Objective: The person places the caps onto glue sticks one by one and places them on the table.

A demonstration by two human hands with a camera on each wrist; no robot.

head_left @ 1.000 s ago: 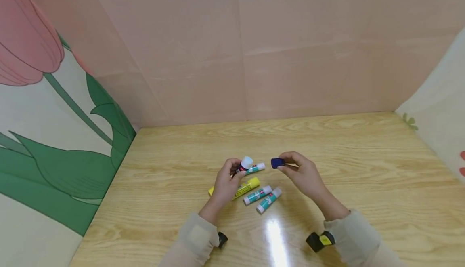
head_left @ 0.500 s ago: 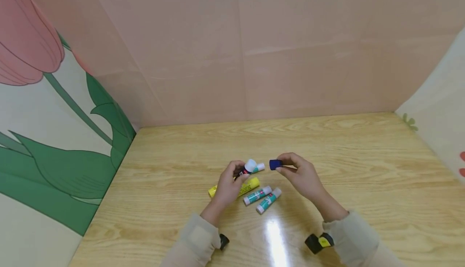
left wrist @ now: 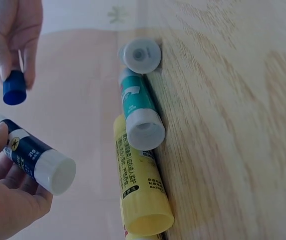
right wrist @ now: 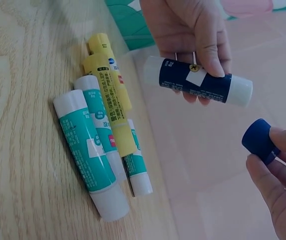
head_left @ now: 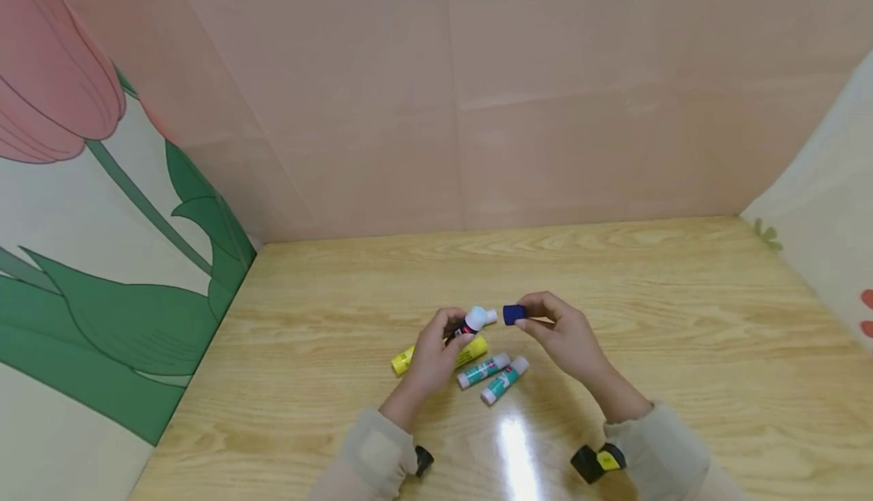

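My left hand (head_left: 435, 353) grips a dark blue glue stick (right wrist: 195, 80) round its middle, above the table. The stick's two ends are white, and its bare end points toward my right hand (head_left: 562, 334). Thumb and fingers of that right hand pinch a dark blue cap (right wrist: 260, 139). In the head view a small gap separates the cap from the end of the stick. Under and beside my left hand lie a yellow glue stick (left wrist: 140, 180) and a green-and-white glue stick (left wrist: 139, 102), both partly covered by the hand in the head view.
Two more green-and-white glue sticks, a nearer one (head_left: 505, 380) and one beside it (head_left: 483, 370), lie on the wooden table (head_left: 682, 319). A second yellow stick (right wrist: 99, 42) shows behind the first in the right wrist view. A pink-covered wall (head_left: 464, 107) rises behind the table.
My left hand has moved a little right and nearer with the glue stick. My right hand, holding the cap, has shifted slightly left and nearer, so the gap between them has narrowed.
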